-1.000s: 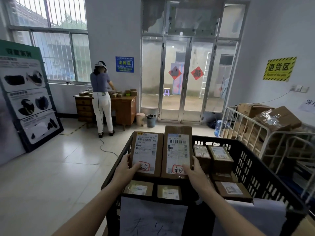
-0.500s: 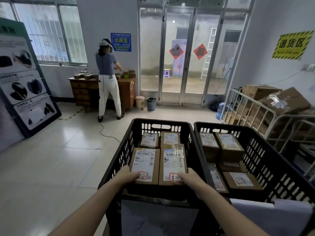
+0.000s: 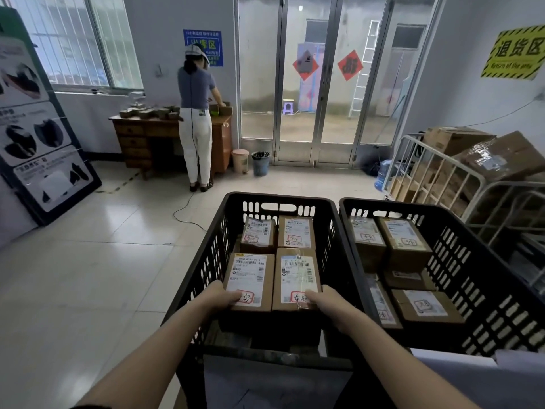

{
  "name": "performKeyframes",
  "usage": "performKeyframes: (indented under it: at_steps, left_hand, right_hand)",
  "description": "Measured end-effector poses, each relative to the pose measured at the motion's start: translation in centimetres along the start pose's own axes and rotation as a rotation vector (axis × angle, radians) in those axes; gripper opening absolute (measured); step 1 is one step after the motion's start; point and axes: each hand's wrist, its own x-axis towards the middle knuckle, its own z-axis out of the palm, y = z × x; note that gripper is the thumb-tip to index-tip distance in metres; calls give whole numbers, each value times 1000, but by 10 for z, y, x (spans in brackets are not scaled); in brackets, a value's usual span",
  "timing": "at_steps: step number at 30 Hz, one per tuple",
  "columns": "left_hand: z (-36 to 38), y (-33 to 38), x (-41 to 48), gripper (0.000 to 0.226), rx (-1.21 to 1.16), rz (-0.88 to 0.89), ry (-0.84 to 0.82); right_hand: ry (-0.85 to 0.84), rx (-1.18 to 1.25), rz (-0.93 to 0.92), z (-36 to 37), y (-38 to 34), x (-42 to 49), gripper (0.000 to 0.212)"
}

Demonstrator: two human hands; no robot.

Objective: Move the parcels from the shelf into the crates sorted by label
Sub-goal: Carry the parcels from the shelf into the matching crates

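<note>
Left hand [image 3: 219, 299] clasping near end of brown cardboard parcel with white label [image 3: 249, 278]; right hand [image 3: 323, 302] clasping second such parcel [image 3: 296, 276], touching alongside. Both within black slotted plastic crate [image 3: 203, 276], by near edge.

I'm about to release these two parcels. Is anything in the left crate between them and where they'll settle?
Nothing visible. The left hand holds the left parcel and the right hand the right parcel, side by side at the near end of the left crate; two other parcels lie beyond them. Underneath is hidden.
</note>
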Motion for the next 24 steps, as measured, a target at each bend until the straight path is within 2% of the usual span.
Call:
performKeyframes:
  at_steps: [11, 14, 19, 22, 24]
  left_hand:
    - [5, 1, 17, 36, 85, 8, 5]
    - [6, 2, 18, 34, 98, 17, 9]
    - [7, -1, 19, 37, 99, 18, 31]
    - [9, -4, 19, 43, 98, 29, 56]
    - [11, -7, 18, 49, 129, 51, 93]
  right_hand:
    - [21, -31, -75, 2, 0, 10, 31]
    - [42, -44, -60, 2, 1, 14, 37]
    - [52, -44, -70, 3, 2, 14, 35]
    - [105, -68, -105, 5, 4, 11, 35]
    - [190, -185, -187, 6, 3, 6, 33]
